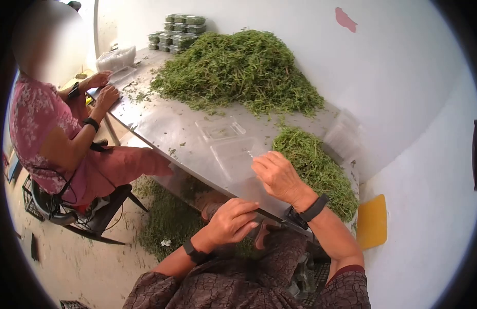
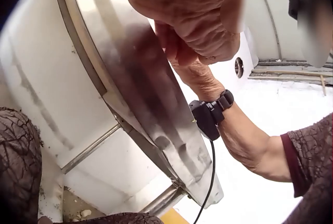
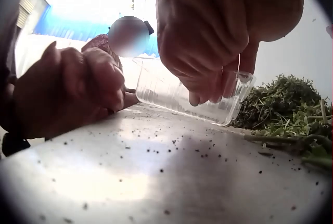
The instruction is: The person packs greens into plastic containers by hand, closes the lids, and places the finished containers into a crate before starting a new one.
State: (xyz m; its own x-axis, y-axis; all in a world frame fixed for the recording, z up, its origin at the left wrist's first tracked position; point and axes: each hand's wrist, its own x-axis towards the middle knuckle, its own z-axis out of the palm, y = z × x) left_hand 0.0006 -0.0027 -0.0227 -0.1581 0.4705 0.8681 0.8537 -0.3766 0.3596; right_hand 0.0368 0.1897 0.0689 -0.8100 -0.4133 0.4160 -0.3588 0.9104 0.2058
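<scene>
A clear plastic container (image 1: 231,159) with a hinged lid (image 1: 218,129) lies opened out on the metal table, in front of me. My right hand (image 1: 277,175) is at its right end; in the right wrist view the curled fingers (image 3: 203,86) pinch the wall of the container (image 3: 166,91). Just off the table's near edge, my left hand (image 1: 231,221) hangs with loosely bent fingers and holds nothing. Beside the right hand lies a small heap of cut green stems (image 1: 313,170). A far larger green heap (image 1: 238,69) covers the table's back.
Nested clear containers (image 1: 344,136) stand by the wall at right. Filled boxes (image 1: 177,31) are stacked at the back, near more clear containers (image 1: 117,57). A seated person (image 1: 58,134) works at the table's left side. A yellow board (image 1: 371,221) stands at right.
</scene>
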